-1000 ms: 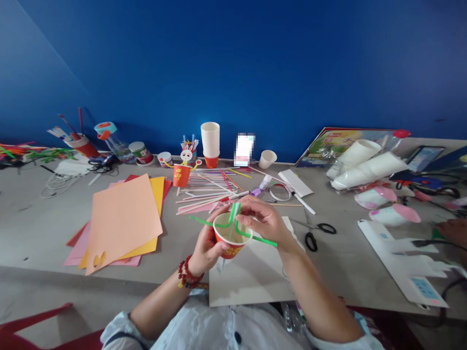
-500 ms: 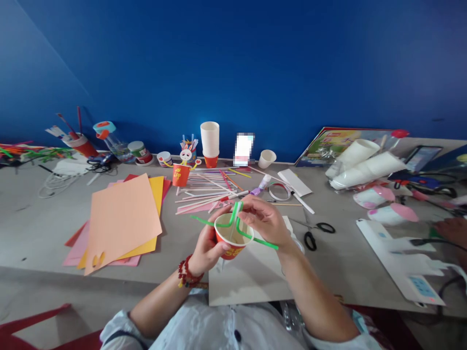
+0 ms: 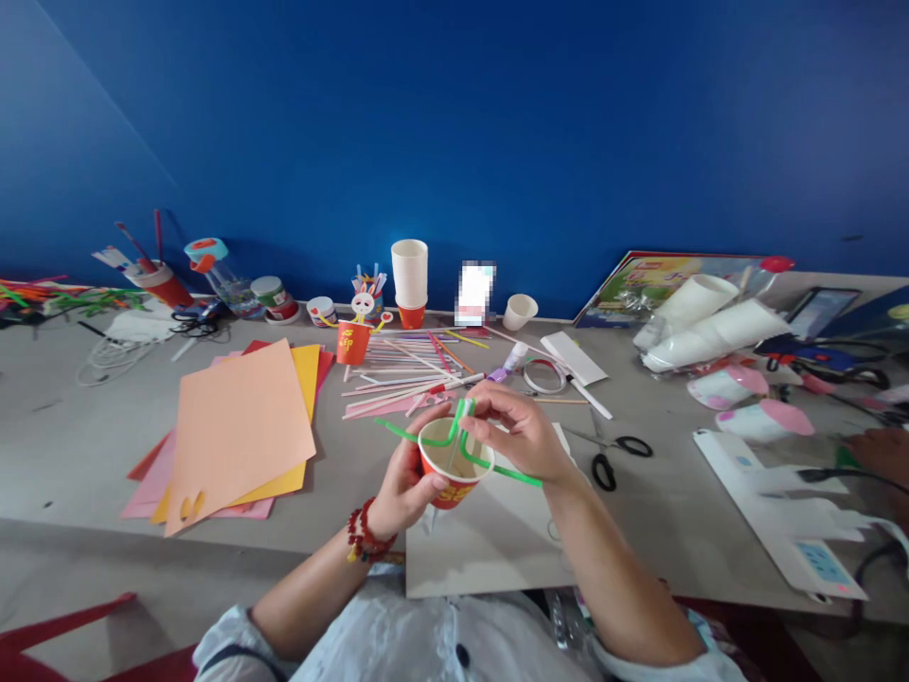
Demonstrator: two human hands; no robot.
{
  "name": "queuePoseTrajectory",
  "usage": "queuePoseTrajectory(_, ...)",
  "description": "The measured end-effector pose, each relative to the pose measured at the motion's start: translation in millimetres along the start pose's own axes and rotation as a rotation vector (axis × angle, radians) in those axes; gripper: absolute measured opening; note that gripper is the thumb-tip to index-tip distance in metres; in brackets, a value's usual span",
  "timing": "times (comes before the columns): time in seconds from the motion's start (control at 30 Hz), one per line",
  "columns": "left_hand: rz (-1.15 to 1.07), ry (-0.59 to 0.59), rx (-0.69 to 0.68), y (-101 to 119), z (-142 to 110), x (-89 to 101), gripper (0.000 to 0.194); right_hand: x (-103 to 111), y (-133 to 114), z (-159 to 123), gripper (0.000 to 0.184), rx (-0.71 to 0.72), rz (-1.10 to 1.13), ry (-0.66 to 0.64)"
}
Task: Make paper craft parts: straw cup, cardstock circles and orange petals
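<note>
My left hand [image 3: 406, 478] is closed round a red paper cup [image 3: 454, 491] with yellow lettering and a white inside, its mouth tilted toward me. Over the cup, the fingers of my right hand [image 3: 524, 434] pinch a white straw [image 3: 467, 409] that stands up from inside it. Against the straw's top is a green pipe cleaner [image 3: 506, 470], as far as I can make out. Its two arms bend outward past the rim, one to each side. A white sheet [image 3: 490, 559] lies on the table beneath the cup.
Stacked coloured paper [image 3: 241, 426] lies left. Ahead are loose straws [image 3: 398, 369], a rabbit-decorated cup [image 3: 353, 343], stacked cups [image 3: 410, 275] and a glue stick [image 3: 516, 355]. Scissors [image 3: 603, 469] and a power strip [image 3: 774, 511] are right. At the far right edge another person's hand [image 3: 884, 455] shows.
Both hands keep their hold. The top of the white straw and the green pipe cleaner has come down slightly toward the cup.
</note>
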State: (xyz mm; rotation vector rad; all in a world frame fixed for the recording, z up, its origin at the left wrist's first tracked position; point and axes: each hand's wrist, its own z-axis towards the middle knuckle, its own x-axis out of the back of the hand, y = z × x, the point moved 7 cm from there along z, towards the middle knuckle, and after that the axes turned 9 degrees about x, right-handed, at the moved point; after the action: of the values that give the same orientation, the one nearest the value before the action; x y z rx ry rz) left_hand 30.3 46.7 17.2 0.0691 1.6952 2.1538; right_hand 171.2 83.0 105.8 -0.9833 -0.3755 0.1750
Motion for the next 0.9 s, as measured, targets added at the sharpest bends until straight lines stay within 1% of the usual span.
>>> queuePoseTrajectory(0.13, -0.009, 0.003, 0.003, 0.8, -0.3, -0.2, 0.073, -1.1, -1.1, 0.6, 0.021, 0.005, -0.011, -0.009)
queuePoseTrajectory(0.3, -0.012, 0.01, -0.025, 3.6, 0.3, -0.2, 0.073, -4.4, -1.2, 0.6, 0.016, 0.007, 0.007, -0.033)
queuePoseTrajectory(0.43, -0.008, 0.01, -0.037, 2.2, 0.0, 0.5, 0.072, -4.7, -1.0, 0.3, 0.014, 0.014, 0.017, -0.032)
queuePoseTrajectory(0.77, 0.0, 0.025, -0.033, 1.5, -0.8, 1.3, 0.073, -4.1, -3.0, -3.2, 0.011, 0.051, 0.009, 0.02)
queuePoseTrajectory(0.83, -0.023, 0.017, -0.038, 2.7, 0.4, -0.4, 0.077, -4.2, -3.0, -3.4, 0.011, 0.054, -0.006, 0.023)
queuePoseTrajectory(0.9, -0.053, 0.015, -0.031, 3.4, 2.3, -1.9, 0.09, -4.5, -2.7, -3.6, 0.012, 0.052, -0.016, 0.019)
